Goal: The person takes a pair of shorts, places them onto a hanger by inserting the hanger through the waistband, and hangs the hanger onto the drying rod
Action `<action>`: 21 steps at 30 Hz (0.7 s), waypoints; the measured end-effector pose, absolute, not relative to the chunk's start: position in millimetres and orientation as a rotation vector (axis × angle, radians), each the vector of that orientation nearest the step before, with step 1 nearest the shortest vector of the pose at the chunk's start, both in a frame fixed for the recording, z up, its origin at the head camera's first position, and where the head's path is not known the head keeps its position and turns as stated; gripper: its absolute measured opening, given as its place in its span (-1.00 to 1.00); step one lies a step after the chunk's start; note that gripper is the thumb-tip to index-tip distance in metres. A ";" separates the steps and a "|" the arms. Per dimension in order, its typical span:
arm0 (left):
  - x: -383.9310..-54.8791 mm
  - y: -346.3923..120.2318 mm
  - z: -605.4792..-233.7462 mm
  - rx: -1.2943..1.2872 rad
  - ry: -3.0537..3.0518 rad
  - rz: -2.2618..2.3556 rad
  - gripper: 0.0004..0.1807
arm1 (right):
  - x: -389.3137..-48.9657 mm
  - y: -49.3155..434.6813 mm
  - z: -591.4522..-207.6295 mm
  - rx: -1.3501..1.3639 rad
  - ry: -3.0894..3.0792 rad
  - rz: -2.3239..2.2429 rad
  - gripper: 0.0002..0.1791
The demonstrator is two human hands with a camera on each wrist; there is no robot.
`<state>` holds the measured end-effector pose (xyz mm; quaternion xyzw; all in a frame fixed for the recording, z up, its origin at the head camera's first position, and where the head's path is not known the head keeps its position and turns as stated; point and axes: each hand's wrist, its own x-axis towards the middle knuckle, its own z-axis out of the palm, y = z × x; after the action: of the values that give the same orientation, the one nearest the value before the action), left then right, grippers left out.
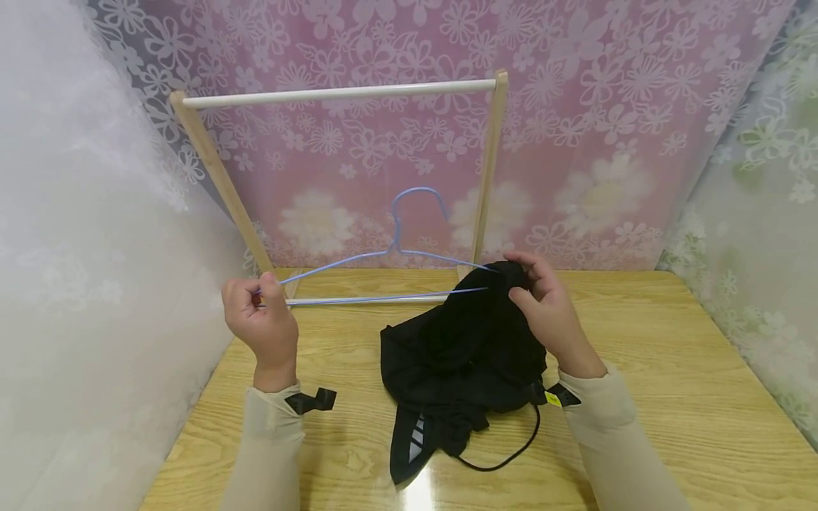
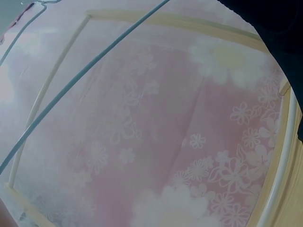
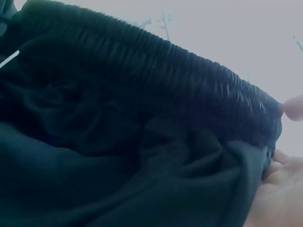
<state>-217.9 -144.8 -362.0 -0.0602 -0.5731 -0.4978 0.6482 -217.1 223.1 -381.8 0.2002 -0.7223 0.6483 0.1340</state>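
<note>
Hanger (image 1: 397, 245) light blue; garment (image 1: 460, 362) black; backdrop (image 1: 575, 135) pink, white-flowered; tabletop (image 1: 677, 362) yellow, wood-grained.

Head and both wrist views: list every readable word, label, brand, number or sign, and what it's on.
No readable text in any view.
Yellow label on the black strap at the right wrist: too small to read.
Pale slanted bars on the black garment: a graphic, no letters or numbers legible.
Blue hanger and rack: no markings visible.
</note>
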 end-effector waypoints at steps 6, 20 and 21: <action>-227.8 -156.0 -374.1 -0.163 -1.278 -1.186 -0.45 | -216.9 222.1 -381.7 0.481 -2.211 1.588 -0.58; -232.4 -163.5 -384.7 -0.241 -1.308 -1.326 -0.25 | -214.4 221.2 -383.4 0.596 -2.206 1.451 -0.79; -232.0 -162.9 -384.7 -0.256 -1.337 -1.326 -0.25 | -214.5 220.9 -383.9 0.617 -2.203 1.439 -0.79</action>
<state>-232.0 -162.9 -384.7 -0.1098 -0.5725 -0.5676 0.5814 -214.5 220.9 -383.9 0.2228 -0.7956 0.5197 0.2175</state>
